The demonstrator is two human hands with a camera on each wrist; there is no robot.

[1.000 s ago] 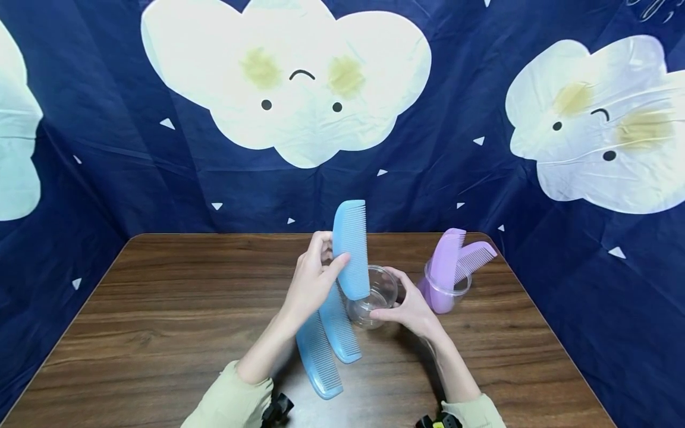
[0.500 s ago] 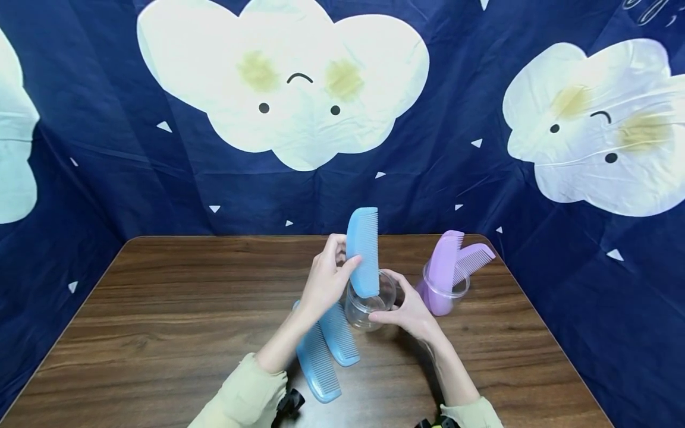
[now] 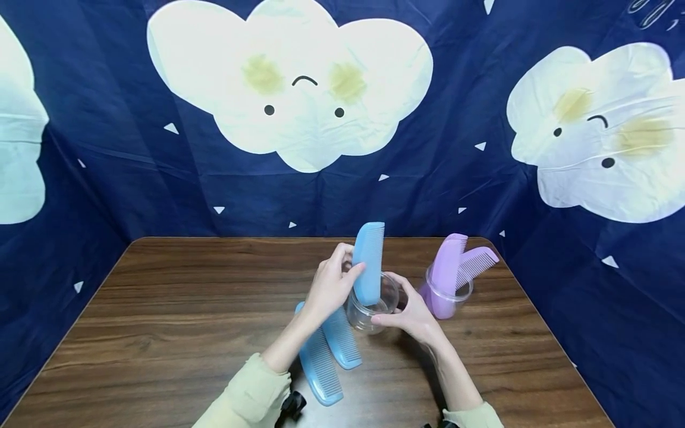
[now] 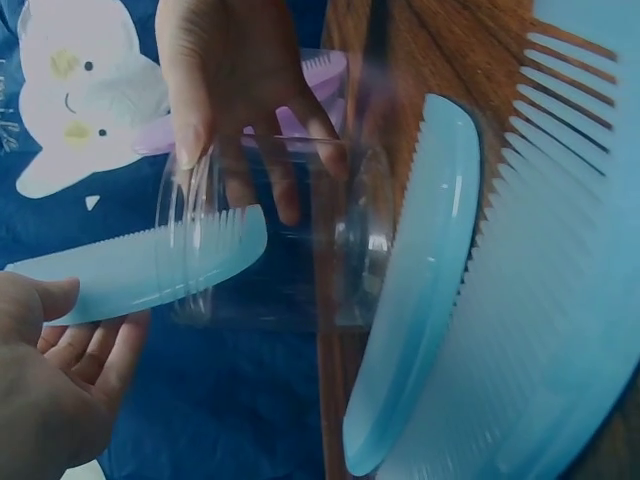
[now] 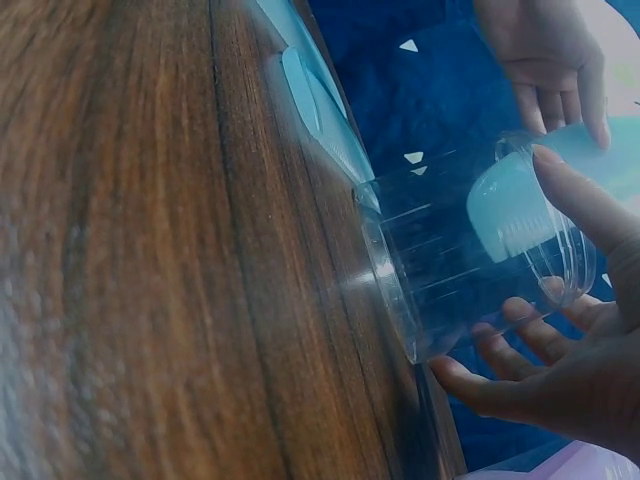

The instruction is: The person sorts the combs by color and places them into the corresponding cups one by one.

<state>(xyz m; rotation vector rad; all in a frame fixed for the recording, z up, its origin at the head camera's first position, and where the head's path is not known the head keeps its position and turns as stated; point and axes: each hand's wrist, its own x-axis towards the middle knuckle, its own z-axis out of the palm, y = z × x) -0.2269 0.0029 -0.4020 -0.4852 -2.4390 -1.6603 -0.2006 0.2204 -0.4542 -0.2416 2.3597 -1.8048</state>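
Note:
My left hand (image 3: 327,291) pinches a light blue comb (image 3: 367,261) between thumb and fingers. The comb stands nearly upright, and its lower end is inside the mouth of a clear plastic cup (image 5: 440,245). Around that cup curls my right hand (image 3: 413,316), thumb near the rim and fingers along the far side. The cup's base stands on the table. Two more blue combs lie on the wood left of the cup: one comb (image 3: 342,339) beside it, the other comb (image 3: 321,368) nearer the front and partly hidden behind my left forearm in the head view.
A second clear cup (image 3: 459,295) stands to the right, behind my right hand. In it lean a purple comb (image 3: 444,273) and another purple comb (image 3: 474,266). The brown wooden table (image 3: 160,333) ends at a dark blue cloth (image 3: 134,178) with white clouds.
My left hand has moved right with the blue comb, then lowered it so its end sits within the cup. My right hand has kept its grip on the cup.

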